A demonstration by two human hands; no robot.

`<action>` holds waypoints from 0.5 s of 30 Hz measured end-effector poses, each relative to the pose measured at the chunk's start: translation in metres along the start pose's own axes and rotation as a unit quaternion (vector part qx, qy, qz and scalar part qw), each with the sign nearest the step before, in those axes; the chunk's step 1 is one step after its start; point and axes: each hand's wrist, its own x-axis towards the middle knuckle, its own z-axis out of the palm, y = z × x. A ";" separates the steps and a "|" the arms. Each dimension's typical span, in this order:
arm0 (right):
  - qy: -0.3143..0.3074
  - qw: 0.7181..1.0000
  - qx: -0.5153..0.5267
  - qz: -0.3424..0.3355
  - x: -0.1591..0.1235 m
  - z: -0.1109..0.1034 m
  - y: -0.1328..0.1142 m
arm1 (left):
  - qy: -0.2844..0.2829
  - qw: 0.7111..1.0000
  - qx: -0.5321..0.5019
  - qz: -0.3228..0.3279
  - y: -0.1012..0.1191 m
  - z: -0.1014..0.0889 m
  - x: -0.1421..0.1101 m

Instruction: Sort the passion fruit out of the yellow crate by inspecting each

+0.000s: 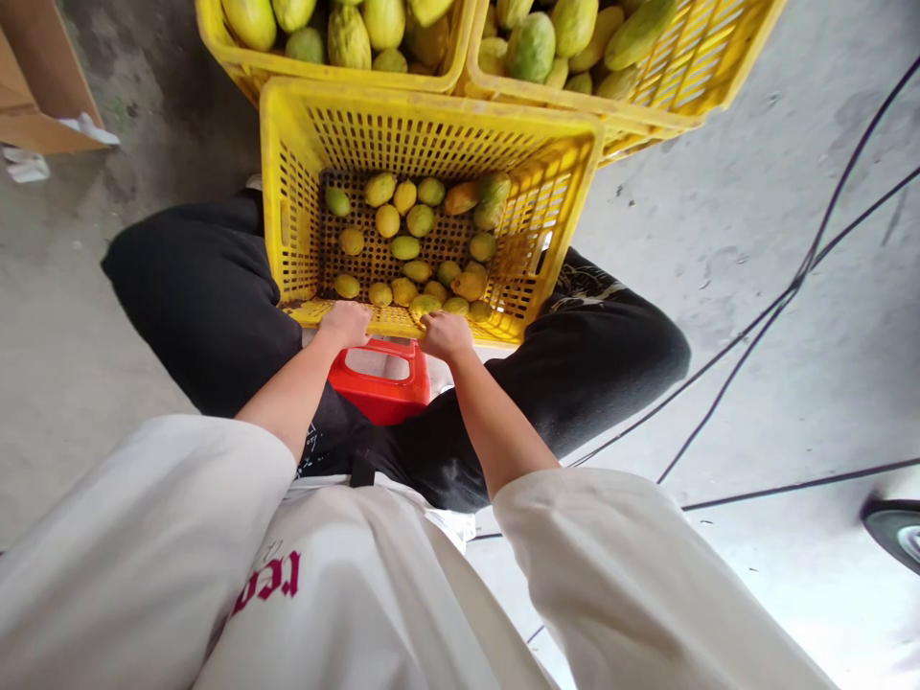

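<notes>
Hands (pixel 347 324) on crate (pixel 431 103) — long axis crosswise

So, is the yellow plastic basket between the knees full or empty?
Partly filled: in the yellow plastic basket, yellow-green oval fruits lie scattered, with perforated base showing between them.

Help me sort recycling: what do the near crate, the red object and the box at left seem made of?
Near crate: probably moulded plastic, faintly glossy; the even yellow and slotted walls suggest it. Red object: likely plastic too, smooth with a slight sheen; its rounded cut-out and uniform colour point that way. Box: apparently matt cardboard, judging by the plain brown sides and flap.
</notes>
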 end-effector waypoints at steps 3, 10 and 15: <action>0.000 1.000 0.000 0.000 0.000 -0.001 0.000 | 0.003 1.000 0.004 0.004 -0.001 0.001 0.001; -0.006 1.000 0.006 -0.002 -0.001 -0.004 0.000 | 0.008 1.000 0.004 0.002 -0.001 0.002 0.001; -0.009 1.000 0.012 -0.009 -0.002 -0.005 0.002 | 0.007 1.000 -0.008 0.004 -0.001 0.001 0.001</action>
